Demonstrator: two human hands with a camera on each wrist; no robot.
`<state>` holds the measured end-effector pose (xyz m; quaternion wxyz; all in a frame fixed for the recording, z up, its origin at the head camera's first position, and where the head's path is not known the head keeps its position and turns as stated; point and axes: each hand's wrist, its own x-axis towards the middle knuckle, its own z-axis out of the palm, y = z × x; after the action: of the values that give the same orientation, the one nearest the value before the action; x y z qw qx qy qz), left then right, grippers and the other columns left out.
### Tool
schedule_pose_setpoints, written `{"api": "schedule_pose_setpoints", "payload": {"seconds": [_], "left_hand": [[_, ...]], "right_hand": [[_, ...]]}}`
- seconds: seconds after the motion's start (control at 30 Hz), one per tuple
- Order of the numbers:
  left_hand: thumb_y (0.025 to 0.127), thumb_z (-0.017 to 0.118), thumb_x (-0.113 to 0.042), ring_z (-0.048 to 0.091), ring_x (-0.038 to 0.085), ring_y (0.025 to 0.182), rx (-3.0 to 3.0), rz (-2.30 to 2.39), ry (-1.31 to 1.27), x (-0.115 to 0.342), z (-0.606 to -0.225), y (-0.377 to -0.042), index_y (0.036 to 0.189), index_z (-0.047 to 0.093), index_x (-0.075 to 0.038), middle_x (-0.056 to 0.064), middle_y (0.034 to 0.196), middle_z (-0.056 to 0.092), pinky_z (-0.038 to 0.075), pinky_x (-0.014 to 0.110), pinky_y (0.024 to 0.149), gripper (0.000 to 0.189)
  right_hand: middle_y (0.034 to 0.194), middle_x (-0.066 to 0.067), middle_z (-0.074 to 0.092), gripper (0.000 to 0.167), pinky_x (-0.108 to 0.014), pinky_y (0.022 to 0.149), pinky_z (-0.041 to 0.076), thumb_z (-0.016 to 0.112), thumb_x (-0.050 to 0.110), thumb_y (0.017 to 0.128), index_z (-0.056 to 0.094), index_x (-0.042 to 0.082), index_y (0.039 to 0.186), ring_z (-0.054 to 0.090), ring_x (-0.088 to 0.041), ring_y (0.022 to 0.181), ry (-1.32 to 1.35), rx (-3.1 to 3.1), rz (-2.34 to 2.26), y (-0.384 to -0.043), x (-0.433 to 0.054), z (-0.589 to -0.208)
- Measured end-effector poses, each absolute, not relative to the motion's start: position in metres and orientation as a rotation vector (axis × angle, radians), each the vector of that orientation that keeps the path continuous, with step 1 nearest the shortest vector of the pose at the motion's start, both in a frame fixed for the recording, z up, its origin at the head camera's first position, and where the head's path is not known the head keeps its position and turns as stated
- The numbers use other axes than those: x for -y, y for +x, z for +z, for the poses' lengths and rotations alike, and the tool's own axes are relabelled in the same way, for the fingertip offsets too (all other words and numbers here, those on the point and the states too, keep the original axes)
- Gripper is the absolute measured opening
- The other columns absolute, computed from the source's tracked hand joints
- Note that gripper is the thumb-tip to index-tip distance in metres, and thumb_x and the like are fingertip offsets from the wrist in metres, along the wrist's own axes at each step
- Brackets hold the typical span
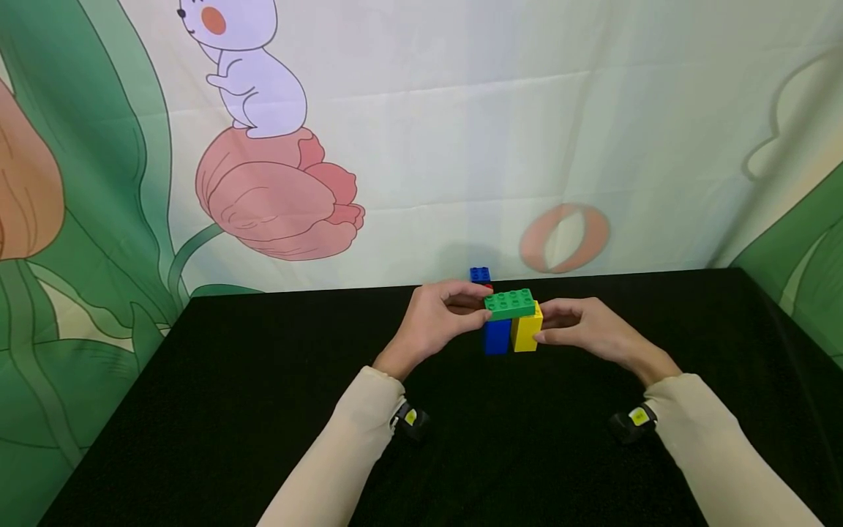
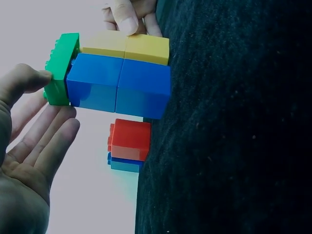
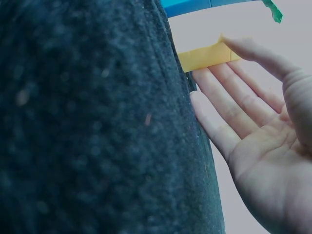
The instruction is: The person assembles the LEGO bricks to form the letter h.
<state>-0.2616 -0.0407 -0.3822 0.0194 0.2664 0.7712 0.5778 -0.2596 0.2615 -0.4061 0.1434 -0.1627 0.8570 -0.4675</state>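
My left hand [image 1: 431,322] pinches a green eight-stud toy brick [image 1: 510,303] between thumb and fingers. This brick lies across the tops of a blue tower [image 1: 497,338] and a yellow tower [image 1: 527,334]. Each tower looks like two bricks stacked, as the left wrist view shows. Some blue studs show beneath the green brick, so I cannot tell whether it is pressed fully down. My right hand [image 1: 589,333] holds the yellow tower from the right, thumb at the front and fingers behind. In the right wrist view a gap separates the yellow tower [image 3: 204,57] from the blue.
Behind the towers stands another small stack, a red brick [image 2: 131,139] together with a blue brick [image 1: 480,275], partly hidden by my left hand in the head view. Black cloth [image 1: 514,454] covers the table. A printed curtain [image 1: 428,146] hangs along its back edge.
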Motion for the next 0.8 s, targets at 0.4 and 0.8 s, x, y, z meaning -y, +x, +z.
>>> {"api": "schedule_pose_setpoints", "payload": {"seconds": [0.4, 0.8], "left_hand": [[0.094, 0.082, -0.006, 0.074, 0.015, 0.104, -2.390, 1.782, 0.783, 0.0362, -0.3855, -0.2591, 0.124, 0.074, -0.007, 0.004, 0.122, 0.075, 0.061, 0.029, 0.091, 0.031], [0.093, 0.085, -0.012, 0.074, 0.014, 0.104, -2.413, 1.783, 0.783, 0.0366, -0.3906, -0.2607, 0.125, 0.074, -0.010, 0.002, 0.120, 0.076, 0.060, 0.029, 0.092, 0.033]], "right_hand": [[0.131, -0.013, 0.069, 0.054, -0.051, 0.105, 0.054, 0.078, 0.033, 0.098, 0.062, 0.005, 0.142, 0.066, -0.030, 0.120, -0.474, -2.474, -1.345, -0.2597, -0.2622, -0.4058], [0.131, -0.014, 0.069, 0.055, -0.049, 0.104, 0.055, 0.077, 0.032, 0.099, 0.061, 0.004, 0.143, 0.066, -0.030, 0.120, -0.476, -2.471, -1.349, -0.2604, -0.2619, -0.4063]]}}
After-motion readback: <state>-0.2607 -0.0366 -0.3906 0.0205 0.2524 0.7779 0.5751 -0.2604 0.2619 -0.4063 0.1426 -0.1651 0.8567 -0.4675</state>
